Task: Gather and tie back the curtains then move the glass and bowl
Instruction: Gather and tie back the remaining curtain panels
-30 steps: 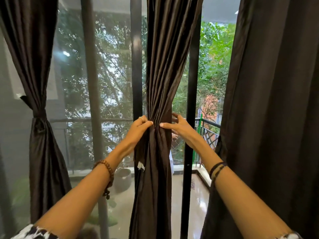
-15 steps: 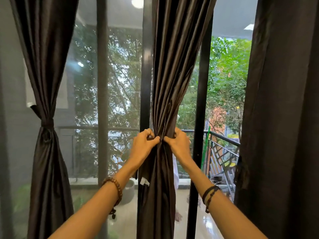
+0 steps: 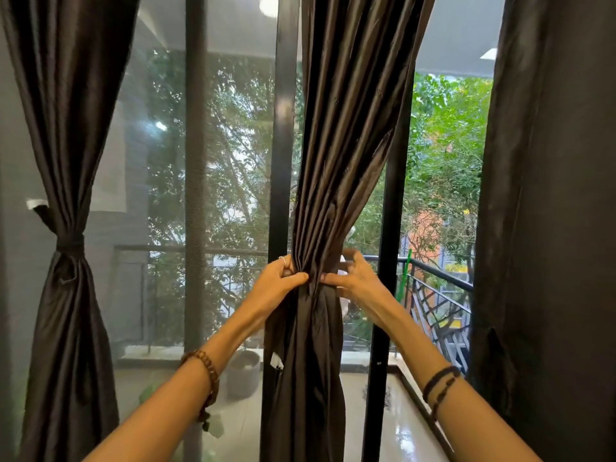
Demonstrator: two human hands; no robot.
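Curtain (image 3: 336, 161) gathered, left hand (image 3: 276, 288), right hand (image 3: 358, 281) gripping

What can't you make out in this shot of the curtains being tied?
- Right hand, head view: fingertips blurred, reaching behind the middle curtain.
- Tie band on it: none visible.
- Right curtain: cut off by the frame edge.
- Glass and bowl: not in view.

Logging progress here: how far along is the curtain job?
Done: left curtain tied at its waist. In hand: left hand and right hand pinch the middle curtain gathered, not tied. Left: right curtain hangs loose; glass and bowl aren't in view.
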